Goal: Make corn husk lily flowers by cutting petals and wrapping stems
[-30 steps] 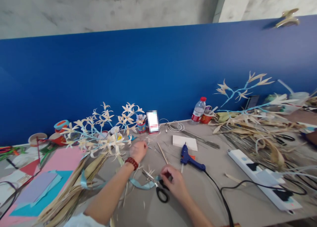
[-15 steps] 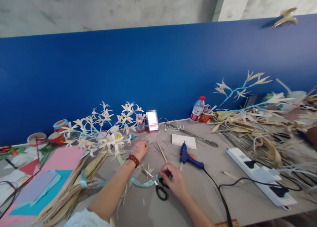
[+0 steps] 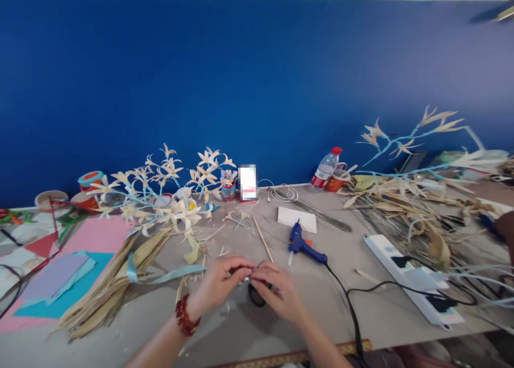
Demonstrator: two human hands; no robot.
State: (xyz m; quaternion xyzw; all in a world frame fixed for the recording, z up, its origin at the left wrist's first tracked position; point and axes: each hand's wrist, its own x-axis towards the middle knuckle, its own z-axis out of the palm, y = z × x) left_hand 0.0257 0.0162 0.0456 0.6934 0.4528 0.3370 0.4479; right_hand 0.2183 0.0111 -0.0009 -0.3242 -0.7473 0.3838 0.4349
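Observation:
My left hand [image 3: 220,285], with a red bead bracelet at the wrist, and my right hand [image 3: 277,292] meet fingertip to fingertip over the grey table [image 3: 225,336] near its front edge. Both are closed. The left pinches something small that I cannot make out. The right curls over black-handled scissors [image 3: 254,298], one handle loop showing under its fingers. A light-blue ribbon [image 3: 176,273] trails left from the hands towards a bundle of dried straw leaves [image 3: 108,293].
A blue glue gun [image 3: 302,245] with a black cord lies right of my hands, beside a white power strip [image 3: 405,269]. Behind are a white pad [image 3: 297,219], a wooden stick [image 3: 263,239], a straw-flower branch [image 3: 168,196], a bottle [image 3: 326,170] and coloured paper [image 3: 60,282].
My left hand has pulled back from near the flower branch to meet the right hand at the scissors. The view has tilted down and the ribbon has shifted left.

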